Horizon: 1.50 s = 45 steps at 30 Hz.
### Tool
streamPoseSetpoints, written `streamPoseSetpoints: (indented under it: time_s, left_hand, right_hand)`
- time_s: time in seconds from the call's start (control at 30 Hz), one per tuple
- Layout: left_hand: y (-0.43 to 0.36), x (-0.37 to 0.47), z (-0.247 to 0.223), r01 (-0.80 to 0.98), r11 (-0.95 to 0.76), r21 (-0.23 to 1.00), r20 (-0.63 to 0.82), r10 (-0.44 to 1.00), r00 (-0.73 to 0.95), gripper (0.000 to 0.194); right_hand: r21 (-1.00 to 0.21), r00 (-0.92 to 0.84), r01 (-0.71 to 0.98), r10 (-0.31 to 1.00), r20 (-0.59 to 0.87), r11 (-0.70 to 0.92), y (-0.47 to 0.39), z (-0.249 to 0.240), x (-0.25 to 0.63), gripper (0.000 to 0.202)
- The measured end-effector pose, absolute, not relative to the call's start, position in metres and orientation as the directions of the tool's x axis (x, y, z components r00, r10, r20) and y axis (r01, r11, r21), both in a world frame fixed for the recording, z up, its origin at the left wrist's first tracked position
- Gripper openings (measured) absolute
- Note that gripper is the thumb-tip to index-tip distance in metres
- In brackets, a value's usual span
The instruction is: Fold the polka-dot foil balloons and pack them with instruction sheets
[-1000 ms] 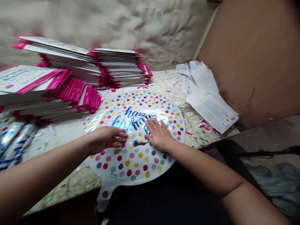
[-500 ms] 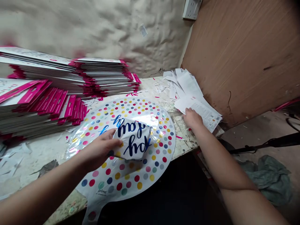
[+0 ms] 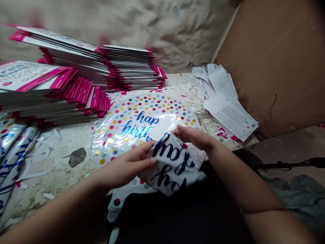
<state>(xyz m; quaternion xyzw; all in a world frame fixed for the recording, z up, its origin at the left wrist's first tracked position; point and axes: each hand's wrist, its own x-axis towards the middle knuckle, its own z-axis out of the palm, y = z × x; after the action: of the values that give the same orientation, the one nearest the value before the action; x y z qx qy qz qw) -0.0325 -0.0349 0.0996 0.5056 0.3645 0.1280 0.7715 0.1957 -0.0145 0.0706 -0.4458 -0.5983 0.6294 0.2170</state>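
Note:
My left hand (image 3: 137, 161) grips the left edge of a folded foil balloon (image 3: 172, 162) with dark blue lettering, thumb on top. At its upper right edge is my right hand (image 3: 193, 135), fingers closed on a white paper sheet (image 3: 165, 127), part of which shows behind the folded balloon. Beneath both hands a flat round balloon (image 3: 122, 139) with coloured dots and blue writing lies on the table (image 3: 58, 176); its tail hangs over the front edge.
Stacks of pink-edged cards (image 3: 137, 67) stand at the back, with another stack (image 3: 50, 98) at the left. Folded foil balloons (image 3: 15, 159) lie at far left. White printed sheets (image 3: 231, 117) rest at the right beside a brown board (image 3: 274, 64). Paper scraps are scattered about.
My right hand has come back from the sheets at the right with a paper sheet, up to the folded balloon. My left hand has brought the folded balloon nearer. The view has shifted left.

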Motion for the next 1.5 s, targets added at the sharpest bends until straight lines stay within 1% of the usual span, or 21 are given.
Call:
streamPoseSetpoints:
  time_s: [0.03, 0.07, 0.13, 0.17, 0.27, 0.33, 0.37, 0.43, 0.5, 0.57, 0.63, 0.7, 0.77, 0.83, 0.93, 1.0, 1.07, 1.17, 1.27, 1.4, 1.5]
  left_hand:
    - [-0.03, -0.03, 0.097, 0.188, 0.453, 0.872, -0.45, 0.588, 0.672, 0.045]
    - [-0.024, -0.027, 0.095, 0.21, 0.453, 0.867, -0.472, 0.608, 0.639, 0.046]
    - [-0.013, -0.021, 0.094, 0.254, 0.459, 0.851, -0.511, 0.619, 0.597, 0.047]
    - [-0.007, -0.019, 0.095, 0.268, 0.462, 0.846, -0.521, 0.604, 0.603, 0.046]
    - [0.006, -0.012, 0.102, 0.302, 0.372, 0.878, -0.472, 0.563, 0.679, 0.035]
    - [0.007, -0.003, 0.103, 0.35, 0.14, 0.926, -0.346, 0.686, 0.64, 0.027]
    - [0.003, 0.004, 0.101, 0.391, -0.015, 0.92, -0.239, 0.769, 0.593, 0.025]
    - [-0.012, 0.025, 0.091, 0.491, -0.329, 0.807, 0.01, 0.838, 0.545, 0.026]
    - [-0.034, 0.055, 0.074, 0.54, -0.574, 0.615, 0.129, 0.75, 0.649, 0.028]
    - [-0.052, 0.081, 0.053, 0.536, -0.716, 0.447, 0.075, 0.627, 0.775, 0.036]
    - [-0.056, 0.091, 0.037, 0.591, -0.733, 0.337, -0.006, 0.626, 0.78, 0.057]
    - [-0.045, 0.077, 0.032, 0.557, -0.756, 0.345, -0.099, 0.561, 0.822, 0.062]
    - [-0.024, 0.042, 0.04, 0.388, -0.78, 0.491, -0.154, 0.361, 0.92, 0.041]
    - [-0.005, 0.004, 0.052, 0.304, -0.693, 0.654, -0.209, 0.221, 0.953, 0.026]
    - [0.001, -0.029, 0.062, 0.492, -0.588, 0.642, -0.185, 0.504, 0.844, 0.029]
    - [-0.007, -0.032, 0.058, 0.577, -0.591, 0.563, -0.144, 0.617, 0.773, 0.045]
    - [-0.017, -0.028, 0.052, 0.577, -0.644, 0.503, -0.181, 0.573, 0.799, 0.054]
    - [-0.019, -0.022, 0.051, 0.512, -0.714, 0.478, -0.208, 0.475, 0.855, 0.041]
    - [-0.007, -0.013, 0.055, 0.535, -0.738, 0.411, -0.123, 0.537, 0.834, 0.032]
    - [0.013, 0.009, 0.045, 0.561, -0.798, 0.221, 0.023, 0.58, 0.814, 0.024]
    - [0.022, 0.017, 0.034, 0.498, -0.849, 0.178, 0.082, 0.517, 0.852, 0.017]
  right_hand:
    - [-0.961, -0.599, 0.103, 0.755, -0.267, -0.258, -0.012, 0.073, 0.199, 0.048]
    - [-0.955, -0.648, 0.027, 0.723, -0.241, -0.294, -0.01, 0.075, 0.202, 0.056]
    - [-0.954, -0.647, 0.062, 0.716, -0.262, -0.293, -0.009, 0.076, 0.208, 0.07]
    - [-0.945, -0.633, 0.096, 0.714, -0.3, -0.312, -0.009, 0.074, 0.21, 0.069]
    - [-0.878, -0.628, 0.138, 0.645, -0.436, -0.459, -0.008, 0.062, 0.22, 0.045]
    - [-0.842, -0.59, 0.138, 0.639, -0.493, -0.521, -0.005, 0.05, 0.232, 0.039]
    - [-0.843, -0.519, 0.12, 0.691, -0.503, -0.524, -0.002, 0.044, 0.24, 0.038]
    - [-0.868, -0.266, 0.079, 0.829, -0.492, -0.489, 0.006, 0.034, 0.257, 0.035]
    - [-0.898, 0.015, 0.072, 0.901, -0.433, -0.433, 0.015, 0.026, 0.272, 0.03]
    - [-0.907, 0.138, 0.107, 0.909, -0.393, -0.408, 0.022, 0.021, 0.283, 0.027]
    - [-0.915, 0.133, 0.122, 0.92, -0.37, -0.385, 0.024, 0.02, 0.292, 0.027]
    - [-0.934, 0.106, 0.069, 0.933, -0.343, -0.351, 0.02, 0.024, 0.303, 0.031]
    - [-0.946, 0.091, -0.029, 0.942, -0.323, -0.322, 0.013, 0.031, 0.314, 0.037]
    - [-0.941, 0.058, -0.124, 0.944, -0.325, -0.316, 0.005, 0.037, 0.318, 0.041]
    - [-0.926, -0.072, -0.181, 0.944, -0.323, -0.331, 0.0, 0.04, 0.303, 0.042]
    - [-0.92, -0.175, -0.18, 0.931, -0.319, -0.349, 0.002, 0.036, 0.282, 0.039]
    - [-0.93, -0.184, -0.104, 0.926, -0.33, -0.352, 0.008, 0.029, 0.262, 0.035]
    - [-0.924, 0.016, 0.22, 0.948, -0.316, -0.312, 0.018, 0.015, 0.249, 0.033]
    - [-0.844, 0.125, 0.46, 0.961, -0.245, -0.275, 0.022, 0.005, 0.254, 0.035]
    - [-0.833, 0.139, 0.51, 0.977, -0.164, -0.213, 0.012, 0.003, 0.259, 0.037]
    - [-0.855, 0.179, 0.495, 0.981, -0.076, -0.157, -0.004, 0.009, 0.252, 0.035]
